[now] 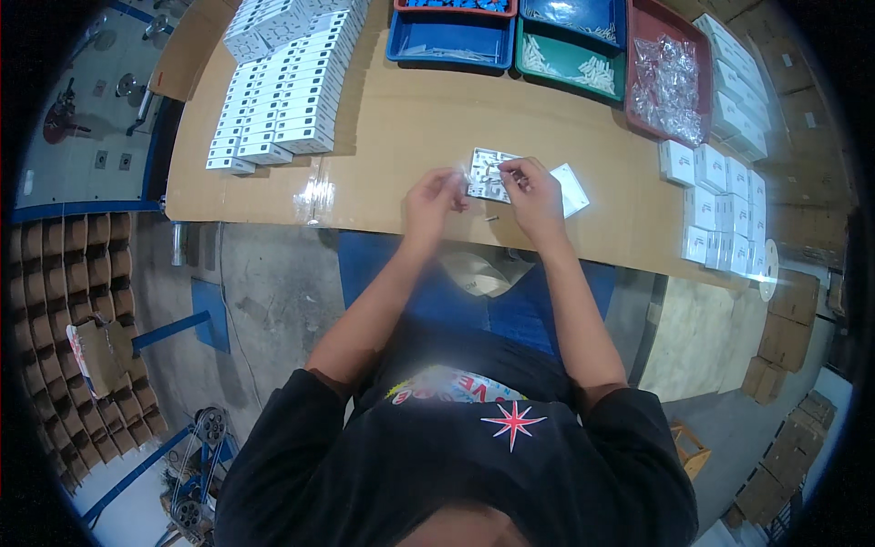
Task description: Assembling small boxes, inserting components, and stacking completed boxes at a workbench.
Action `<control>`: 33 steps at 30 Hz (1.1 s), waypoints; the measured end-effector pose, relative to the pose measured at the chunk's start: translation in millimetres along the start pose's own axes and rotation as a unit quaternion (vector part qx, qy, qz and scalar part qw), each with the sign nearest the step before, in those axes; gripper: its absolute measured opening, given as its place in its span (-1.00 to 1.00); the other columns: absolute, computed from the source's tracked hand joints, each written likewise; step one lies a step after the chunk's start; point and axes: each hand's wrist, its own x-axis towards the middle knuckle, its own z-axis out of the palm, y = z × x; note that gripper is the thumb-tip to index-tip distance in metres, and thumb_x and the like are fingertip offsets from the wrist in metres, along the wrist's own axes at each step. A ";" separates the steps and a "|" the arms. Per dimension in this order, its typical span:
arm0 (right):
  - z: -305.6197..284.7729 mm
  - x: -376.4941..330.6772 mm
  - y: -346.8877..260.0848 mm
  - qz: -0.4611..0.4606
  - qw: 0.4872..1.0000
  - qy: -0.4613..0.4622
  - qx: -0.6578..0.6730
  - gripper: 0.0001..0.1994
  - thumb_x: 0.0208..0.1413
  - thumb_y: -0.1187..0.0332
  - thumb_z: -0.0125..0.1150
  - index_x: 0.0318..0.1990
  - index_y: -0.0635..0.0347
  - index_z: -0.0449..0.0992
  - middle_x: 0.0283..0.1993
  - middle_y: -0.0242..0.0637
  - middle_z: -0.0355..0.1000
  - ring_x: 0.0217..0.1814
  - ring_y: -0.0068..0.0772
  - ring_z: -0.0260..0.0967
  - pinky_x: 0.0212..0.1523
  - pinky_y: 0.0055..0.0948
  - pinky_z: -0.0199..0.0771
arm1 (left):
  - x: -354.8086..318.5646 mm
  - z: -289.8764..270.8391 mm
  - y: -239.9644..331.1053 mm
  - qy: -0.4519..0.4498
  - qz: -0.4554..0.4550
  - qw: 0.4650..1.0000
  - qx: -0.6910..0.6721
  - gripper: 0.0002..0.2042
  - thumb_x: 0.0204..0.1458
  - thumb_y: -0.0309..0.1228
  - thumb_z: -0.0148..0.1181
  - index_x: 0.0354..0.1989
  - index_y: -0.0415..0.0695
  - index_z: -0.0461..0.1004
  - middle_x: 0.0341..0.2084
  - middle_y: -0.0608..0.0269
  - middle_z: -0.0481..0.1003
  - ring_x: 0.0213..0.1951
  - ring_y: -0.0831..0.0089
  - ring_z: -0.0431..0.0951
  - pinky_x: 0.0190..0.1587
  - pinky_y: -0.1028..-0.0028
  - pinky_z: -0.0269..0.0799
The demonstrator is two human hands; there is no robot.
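Observation:
A shallow white open box [483, 164] with small grey parts inside lies on the cardboard-covered table in front of me. At its left side is my left hand [432, 199], fingers drawn together near the box edge; what they hold, if anything, is too small to name. My right hand [536, 196] reaches over the box's right side with thumb and fingers pinched, and any piece between them is hidden. Partly behind that hand rests a flat white panel [571, 191]. A tiny peg-like piece [492, 218] lies on the table below the box.
Stacked white boxes [283, 109] stand at the left, with more white boxes [700, 210] at the right. Along the far side sit blue trays [448, 56], a green tray [570, 80] of white pegs, and a red tray [670, 128] of clear plastic packets.

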 end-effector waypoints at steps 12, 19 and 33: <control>-5.7 -68.2 34.0 -0.170 0.963 -0.156 -0.140 -0.91 0.09 0.56 0.31 -0.25 0.28 0.53 -0.18 -0.16 0.43 -0.13 -0.07 0.51 -0.16 -0.19 0.52 | -2.6 2.1 6.8 0.010 -0.011 0.996 -0.088 -0.79 0.34 -0.37 0.18 0.01 -0.25 0.49 -0.25 0.22 0.56 -0.36 0.51 0.52 -0.26 0.47 0.48; -4.7 -51.5 -3.8 -0.077 0.992 -0.071 -0.073 -0.90 0.21 0.46 0.28 -0.21 0.31 0.54 -0.23 -0.16 0.48 -0.26 -0.21 0.53 -0.24 -0.32 0.52 | -4.5 0.3 3.4 0.007 -0.016 0.998 -0.057 -0.77 0.32 -0.36 0.20 0.02 -0.26 0.54 -0.27 0.26 0.56 -0.39 0.54 0.53 -0.32 0.50 0.47; 11.9 -16.3 0.7 0.067 0.991 -0.058 0.098 -0.85 0.30 0.45 0.26 -0.06 0.28 0.64 -0.14 -0.33 0.60 -0.19 -0.58 0.51 -0.13 -0.58 0.50 | -7.0 8.6 4.9 -0.010 0.002 1.000 0.009 -0.81 0.30 -0.40 0.22 -0.05 -0.26 0.60 -0.37 0.31 0.59 -0.39 0.59 0.56 -0.30 0.55 0.47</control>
